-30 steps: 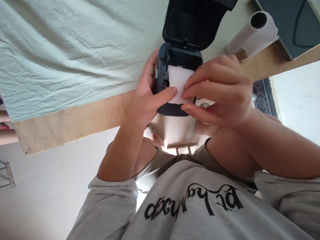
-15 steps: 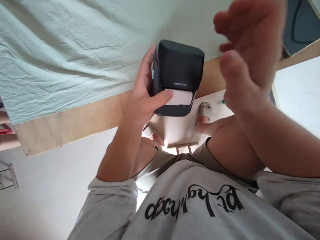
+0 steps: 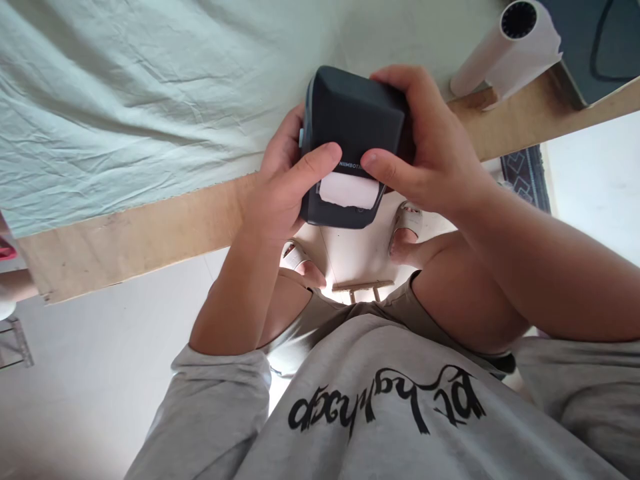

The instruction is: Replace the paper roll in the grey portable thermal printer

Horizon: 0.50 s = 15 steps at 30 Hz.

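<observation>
A: How does the printer (image 3: 345, 140) look?
B: Stubby and almost black, with rounded corners. Its lid (image 3: 357, 110) is down, and a strip of white paper (image 3: 349, 192) pokes out below, its lower edge uneven. There's a little pale-blue tab (image 3: 301, 137) on the left side.
A: Where is it?
B: Up in both hands, at the near edge of the surface (image 3: 140, 230). I can't tell whether its underside touches anything.
A: And the hands?
B: Each is spread just enough to grip it. The left hand (image 3: 287, 180) wraps one side, thumb on the lid; the right hand (image 3: 430, 140) clasps the other, its thumb at the end of the lettering (NIIMBOT, then something covered).
A: What about materials?
B: The printer looks like smooth, matte plastic. The surface shows bare pale wood along its edge, under a wrinkled, light-green cloth (image 3: 150, 100). Over to the right stands a white roll (image 3: 477, 60), a tube with a dark round end and a loose flap, near a flat dark panel (image 3: 573, 37) crossed by a thin cord (image 3: 595, 53)
</observation>
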{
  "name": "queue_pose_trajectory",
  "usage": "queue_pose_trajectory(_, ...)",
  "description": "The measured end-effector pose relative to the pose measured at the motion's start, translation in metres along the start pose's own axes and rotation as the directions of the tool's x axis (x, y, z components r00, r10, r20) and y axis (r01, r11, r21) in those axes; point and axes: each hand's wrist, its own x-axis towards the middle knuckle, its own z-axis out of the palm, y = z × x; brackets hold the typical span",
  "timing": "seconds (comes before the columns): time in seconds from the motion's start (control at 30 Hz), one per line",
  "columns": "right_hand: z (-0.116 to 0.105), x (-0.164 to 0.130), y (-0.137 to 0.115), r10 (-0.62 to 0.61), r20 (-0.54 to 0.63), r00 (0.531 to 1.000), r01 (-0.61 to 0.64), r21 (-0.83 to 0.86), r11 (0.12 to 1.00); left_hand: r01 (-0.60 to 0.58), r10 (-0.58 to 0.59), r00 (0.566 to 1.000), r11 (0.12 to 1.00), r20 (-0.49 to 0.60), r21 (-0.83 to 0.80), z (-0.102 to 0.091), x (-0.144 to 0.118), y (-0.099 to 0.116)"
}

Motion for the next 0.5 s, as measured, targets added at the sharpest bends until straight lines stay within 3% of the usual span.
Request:
queue_pose_trajectory(0.17,-0.0010,-0.0014,-0.0045,-0.020,0.005,1.000,0.020,-0.023,1.000,-0.036,0.036,0.999,0.998,-0.004,-0.047,0.0031,-0.0001,0.0017)
queue_pose_trajectory(0.27,-0.0015,-0.0025,-0.0012,-0.075,-0.021,0.997,0.076,0.063,0.995,-0.054,0.055,0.999,0.993,-0.001,-0.106,0.0052,0.0019,0.0018)
queue_pose_trajectory(0.4,-0.0003,-0.0050,0.0042,-0.057,-0.088,0.994,0.078,0.256,0.963,-0.040,0.039,0.999,0.990,-0.007,-0.133,0.0027,0.0050,0.0005)
queue_pose_trajectory(0.5,-0.0014,-0.0062,0.0051,-0.114,-0.040,0.993,0.119,0.209,0.971,-0.074,0.073,0.997,0.989,-0.008,-0.129,0.0006,0.0046,0.0002)
